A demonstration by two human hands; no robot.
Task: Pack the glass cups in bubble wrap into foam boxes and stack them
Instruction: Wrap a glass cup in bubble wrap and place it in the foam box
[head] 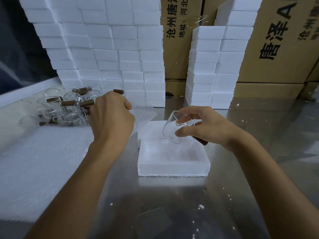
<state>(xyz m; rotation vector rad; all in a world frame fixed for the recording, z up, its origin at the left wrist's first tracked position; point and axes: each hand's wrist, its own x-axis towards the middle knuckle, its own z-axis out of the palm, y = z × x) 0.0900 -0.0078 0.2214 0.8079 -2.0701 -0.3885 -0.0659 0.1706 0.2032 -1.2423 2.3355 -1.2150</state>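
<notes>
My right hand point(205, 126) holds a clear glass cup point(170, 130) with a brown wooden handle, tilted above the open foam box point(172, 168) on the steel table. Just behind the box lies its foam lid point(151, 128). My left hand point(112, 116) is curled, its fingers pinching the edge of a bubble wrap piece point(145, 112) that lies beside the lid. To its left lies a pile of several glass cups point(69, 106) with brown handles. What the left fingertips touch is hidden by the hand.
A wide sheet of bubble wrap point(39, 168) covers the table's left side. Stacked foam boxes point(112, 54) rise behind, with a second stack point(215, 66) at the right. Brown cartons point(276, 49) stand at the back. Foam crumbs dot the steel table point(172, 204).
</notes>
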